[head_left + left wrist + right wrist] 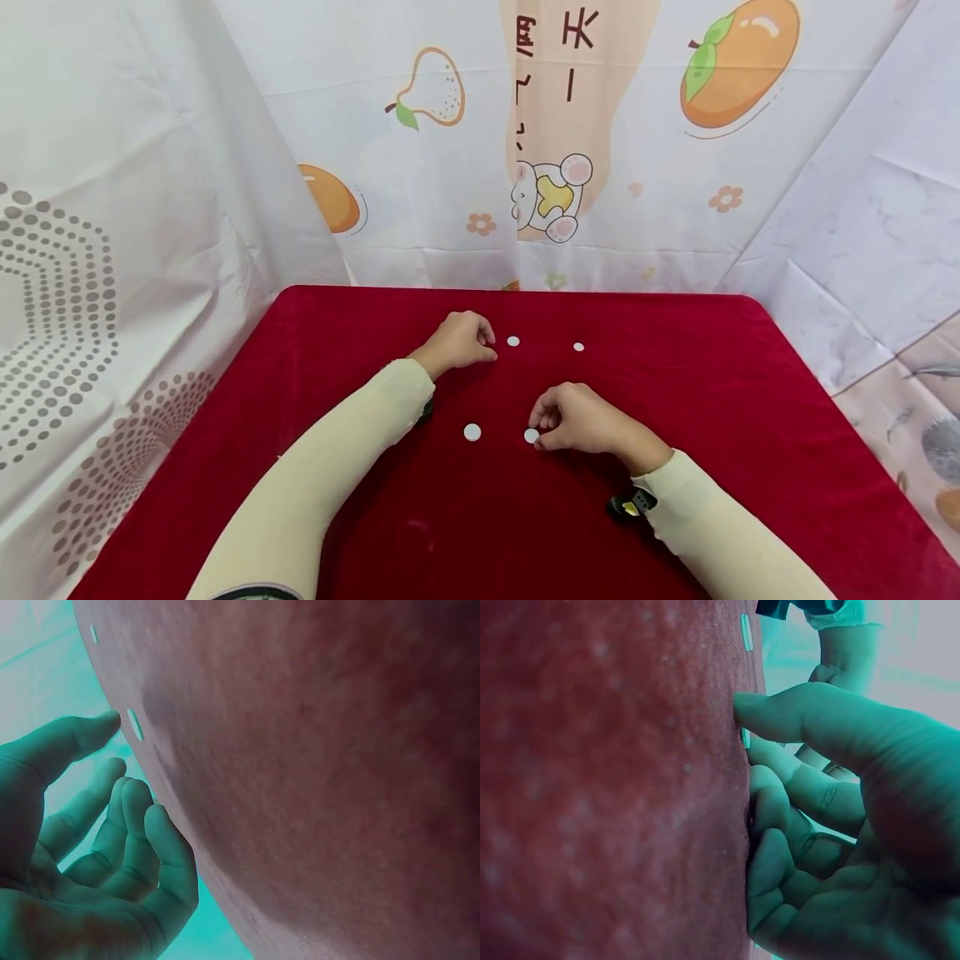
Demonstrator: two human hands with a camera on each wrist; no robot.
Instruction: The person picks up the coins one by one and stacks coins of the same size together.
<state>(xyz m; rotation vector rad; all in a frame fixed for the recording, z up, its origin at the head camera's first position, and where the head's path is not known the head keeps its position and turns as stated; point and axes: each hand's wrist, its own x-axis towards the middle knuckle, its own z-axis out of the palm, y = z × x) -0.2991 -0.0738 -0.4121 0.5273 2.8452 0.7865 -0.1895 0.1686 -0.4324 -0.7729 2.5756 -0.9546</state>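
Between the thumb and index finger of my right hand (581, 421) is a small white disc (531, 436), pinched at its edges down on the red cloth. The right wrist view shows that disc (745, 738) mostly hidden behind the thumb, the other fingers curled against the cloth. Farther back, my left hand (461, 340) hovers just left of a second white disc (513, 341), thumb and fingers apart with nothing between them. In the left wrist view this disc (135, 724) lies just beyond the thumb tip.
Another white disc (472, 432) lies left of the right hand, and a smaller-looking one (578, 347) at the back right. A red cloth (360, 333) covers the table. Patterned white curtains (450, 208) hang behind it and along the sides.
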